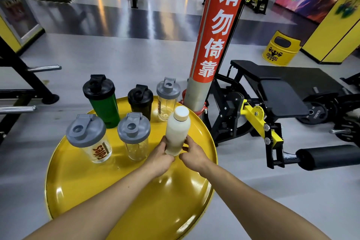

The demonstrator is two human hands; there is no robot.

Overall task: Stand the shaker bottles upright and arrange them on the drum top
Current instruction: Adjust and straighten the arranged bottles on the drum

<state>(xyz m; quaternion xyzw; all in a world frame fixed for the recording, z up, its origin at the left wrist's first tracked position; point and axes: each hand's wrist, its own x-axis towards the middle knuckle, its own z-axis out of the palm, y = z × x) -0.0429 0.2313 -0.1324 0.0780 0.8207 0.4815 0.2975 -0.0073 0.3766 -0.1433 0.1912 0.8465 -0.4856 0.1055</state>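
Head view: both hands on the white bottle (177, 132), low on its body. Left hand (161, 154) wraps the base from the left, fingers curled around it. Right hand (192, 152) pinches the base from the right, fingertips on the wall, not fully closed. Bottle is upright, cap on, slight lean away from camera; can't tell if its base is seated on the drum top (81, 187) or just above it.

Relative to the white bottle: small clear shaker with grey lid (134, 136) just left, clear shaker with red lettering (89, 138) further left, green shaker with black lid (101, 101) behind-left, black shaker (140, 101) behind, second small clear shaker (167, 99) directly behind near the far rim. All five upright.

Drum top is glossy yellow, raised rim, near half bare.

Room: gym, grey floor. Red post with white Chinese characters (214, 31) behind the bottle, black bench (276, 87) to the right, yellow drum seat (280, 48) far right.
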